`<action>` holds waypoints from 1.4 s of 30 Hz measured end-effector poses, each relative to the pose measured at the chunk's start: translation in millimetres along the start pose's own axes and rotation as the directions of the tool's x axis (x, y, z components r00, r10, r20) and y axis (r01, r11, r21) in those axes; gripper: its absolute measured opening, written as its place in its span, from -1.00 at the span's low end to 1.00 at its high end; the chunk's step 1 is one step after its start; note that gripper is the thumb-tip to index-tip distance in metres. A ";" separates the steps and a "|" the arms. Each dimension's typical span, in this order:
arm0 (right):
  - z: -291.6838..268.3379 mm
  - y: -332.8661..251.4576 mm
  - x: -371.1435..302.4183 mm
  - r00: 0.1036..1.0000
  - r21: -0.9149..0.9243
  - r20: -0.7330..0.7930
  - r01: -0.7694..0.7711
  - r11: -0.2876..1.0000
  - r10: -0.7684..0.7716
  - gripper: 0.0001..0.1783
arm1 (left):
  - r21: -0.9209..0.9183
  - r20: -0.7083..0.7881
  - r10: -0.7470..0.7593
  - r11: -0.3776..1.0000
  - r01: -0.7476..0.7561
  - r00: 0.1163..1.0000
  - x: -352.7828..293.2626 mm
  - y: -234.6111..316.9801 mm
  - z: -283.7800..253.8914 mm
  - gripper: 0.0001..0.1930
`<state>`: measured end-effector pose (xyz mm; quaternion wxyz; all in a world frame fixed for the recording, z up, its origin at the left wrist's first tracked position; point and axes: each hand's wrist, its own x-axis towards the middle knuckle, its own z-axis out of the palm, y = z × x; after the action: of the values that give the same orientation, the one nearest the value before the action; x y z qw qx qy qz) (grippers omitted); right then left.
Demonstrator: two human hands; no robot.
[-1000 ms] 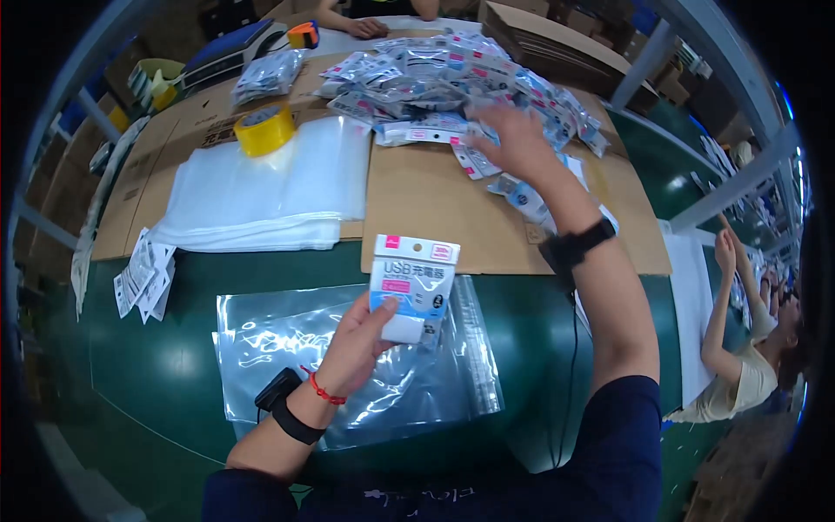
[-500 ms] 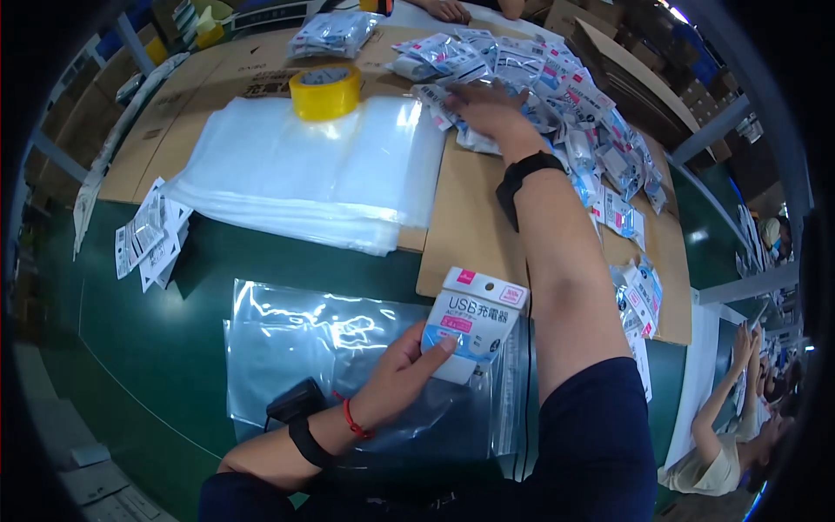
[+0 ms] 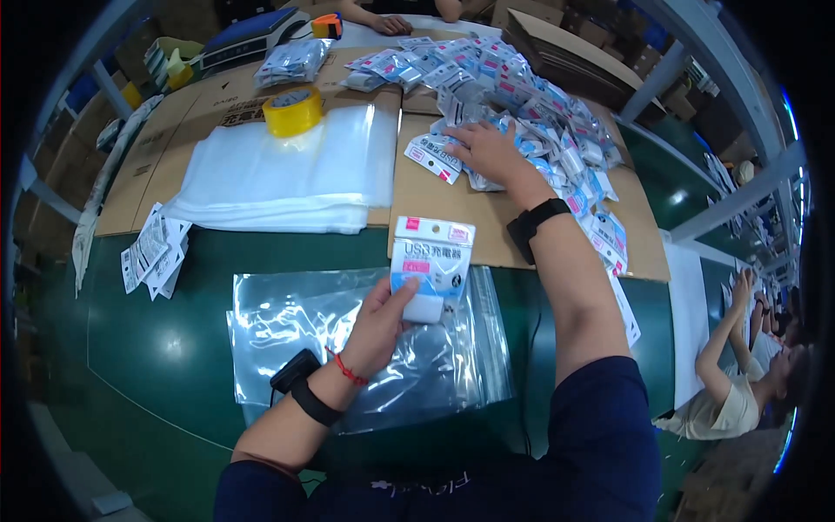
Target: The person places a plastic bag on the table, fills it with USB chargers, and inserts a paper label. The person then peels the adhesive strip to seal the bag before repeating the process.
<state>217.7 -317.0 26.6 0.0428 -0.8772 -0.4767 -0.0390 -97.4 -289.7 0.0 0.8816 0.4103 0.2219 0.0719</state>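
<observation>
Wearing a navy short-sleeved top [image 3: 435, 491] nearest the camera; black strap [image 3: 315, 404], small black box [image 3: 296, 371] and red cord bracelet [image 3: 348, 369] at left wrist. Gripping a white-and-blue retail pouch [image 3: 435, 258] in left hand [image 3: 376, 324], thumb pressed on front, header with hang hole at top, white block visible at bottom. Holding it over clear plastic bags [image 3: 278, 322], spread flat and overlapping on green table [image 3: 174, 348]. Left of these: small cluster of white cards or packets [image 3: 156, 252], overlapping, can't tell which.

Reaching forward with right hand [image 3: 496, 157], palm down, fingers partly spread at near edge of loose pouch pile [image 3: 513, 87]; can't tell whether closed on anything. Just under or beside its fingertips: white header-card pouch [image 3: 433, 161], lying tilted on brown cardboard sheet [image 3: 417, 204]. Wearing black wristband [image 3: 548, 210] there too.

Left of pile: stack of milky plastic bags [image 3: 278, 178], with yellow tape roll [image 3: 293, 113] on top. Beyond: separate pouch bundle [image 3: 291, 63], blue-topped bench scale [image 3: 252, 39], orange object [image 3: 327, 26]. Far right behind pile: stacked cardboard sheets [image 3: 574, 61]. At far edge: co-worker's hand [image 3: 391, 24], resting on table. Off to right: another co-worker [image 3: 731, 396], arms raised.
</observation>
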 end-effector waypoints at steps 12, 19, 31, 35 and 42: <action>-43.0 -28.3 -36.1 0.963 0.403 -0.209 0.241 0.883 -0.168 -0.58 | -0.007 -0.009 0.110 0.994 -0.110 0.994 6.7 -0.5 -6.7 -0.71; -5.0 -58.8 5.4 0.633 -0.296 -0.447 0.562 0.772 -0.632 -0.57 | 0.035 -0.007 0.103 0.994 -0.103 0.995 6.4 -3.6 -3.6 -0.69; -80.9 -36.3 -26.4 0.949 0.237 -0.313 0.121 0.964 -0.042 -0.67 | 0.027 0.056 0.154 0.987 -0.156 0.986 6.4 -6.0 -0.7 -0.71; -80.7 -44.1 -88.1 0.908 0.938 -0.153 0.009 0.347 0.389 -0.57 | -0.001 0.051 0.178 0.984 -0.178 0.983 7.6 -5.2 -6.6 -0.71; -56.8 -68.3 -175.5 0.885 0.979 -0.202 0.174 0.104 0.420 -0.59 | 0.033 0.138 0.133 0.990 -0.138 0.981 5.7 -0.6 -4.2 -0.69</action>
<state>63.6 -432.5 66.5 0.7224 -0.6259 -0.2777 0.0960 -94.3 -285.5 -4.7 0.8787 0.4473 0.1344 0.0989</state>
